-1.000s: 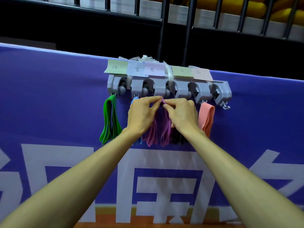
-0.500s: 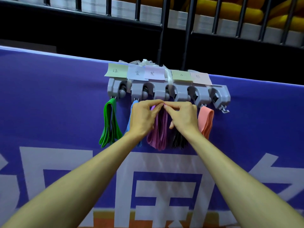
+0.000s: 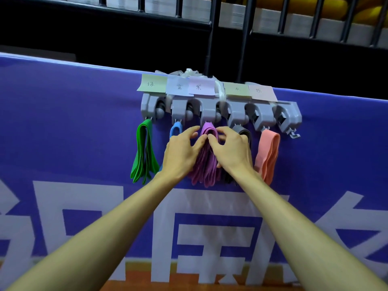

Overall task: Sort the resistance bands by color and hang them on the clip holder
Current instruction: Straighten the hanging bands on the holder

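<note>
Purple bands (image 3: pixel 205 171): a bunch hanging from the third clip from the left, top loop just under the clip, strands falling between the two hands.
Clip holder (image 3: pixel 237 114): grey rail of clips fixed along the top edge of the banner.
Left hand (image 3: pixel 181 156): fingers loosely spread and apart, thumb tip against the left side of the purple bunch.
Right hand (image 3: pixel 235 152): fingers curled at the bunch's upper right edge; I cannot tell whether it really pinches a strand.
Green bands (image 3: pixel 143 152): on the leftmost clip, well clear of the hands.
Blue band (image 3: pixel 176 130): second clip, mostly hidden behind the left hand.
Dark band (image 3: pixel 244 132): fourth clip, behind the right hand.
Pink bands (image 3: pixel 269 152): fifth clip, just right of the right wrist.
Paper labels (image 3: pixel 153 85): coloured notes above the clips.
Banner (image 3: pixel 63 122): purple with white characters.
Railing (image 3: pixel 212 28): black bars behind.
</note>
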The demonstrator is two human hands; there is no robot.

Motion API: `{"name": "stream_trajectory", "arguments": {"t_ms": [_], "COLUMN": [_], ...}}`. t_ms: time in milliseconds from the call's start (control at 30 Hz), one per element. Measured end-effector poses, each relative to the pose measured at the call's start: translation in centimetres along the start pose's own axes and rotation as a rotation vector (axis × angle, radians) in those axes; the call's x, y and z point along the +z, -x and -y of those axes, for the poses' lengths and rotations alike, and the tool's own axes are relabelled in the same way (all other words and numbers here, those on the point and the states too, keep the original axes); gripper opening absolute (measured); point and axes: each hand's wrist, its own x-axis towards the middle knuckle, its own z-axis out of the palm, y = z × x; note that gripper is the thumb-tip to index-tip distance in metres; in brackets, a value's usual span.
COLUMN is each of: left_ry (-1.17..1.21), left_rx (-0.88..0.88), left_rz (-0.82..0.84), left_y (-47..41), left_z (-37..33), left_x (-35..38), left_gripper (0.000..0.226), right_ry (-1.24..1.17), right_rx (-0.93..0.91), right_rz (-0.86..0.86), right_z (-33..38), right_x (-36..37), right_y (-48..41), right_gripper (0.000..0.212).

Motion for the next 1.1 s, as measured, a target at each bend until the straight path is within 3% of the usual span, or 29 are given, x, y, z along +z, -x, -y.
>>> {"name": "stream_trajectory", "arguments": {"t_ms": [167, 300, 400, 533, 800, 967, 1100], "left_ry": [-0.133, -0.169, -0.196, -0.246, -0.324, -0.364, -0.347], "left_rx": [0.041, 0.042, 0.040, 0.010, 0.033, 0.071, 0.099], "left_rz": [0.110, 0.155, 0.174, 0.164, 0.155, 0.163, 0.215], "left_y": [1.1, 1.4, 1.4, 1.5, 1.2, 0.9, 0.8], "left_z": [0.0, 0.2, 0.5, 1.1, 0.7, 0.6, 0.8], "left_x": [0.1, 0.5, 0.5, 0.1, -0.5, -0.9, -1.3], "left_gripper": [0.040, 0.031, 0.018, 0.024, 0.024, 0.022, 0.023], "right_ry": [0.161, 0.178, 0.211, 0.297, 0.440, 0.302, 0.315], "right_rx": [-0.043, -0.057, -0.064, -0.071, -0.105, -0.069, -0.055], "right_rz": [0.048, 0.093, 0.174, 0.147, 0.121, 0.074, 0.077], "right_z": [0.0, -0.5, -1.2, -1.2, 0.3, 0.6, 0.7], "right_x": [0.0, -0.1, -0.4, -1.4, -0.3, 0.0, 0.2], "right_y": [-0.1, 0.1, 0.1, 0.1, 1.6, 2.3, 2.2], "right_gripper": [0.033, 0.037, 0.025, 0.022, 0.034, 0.032, 0.044]}}
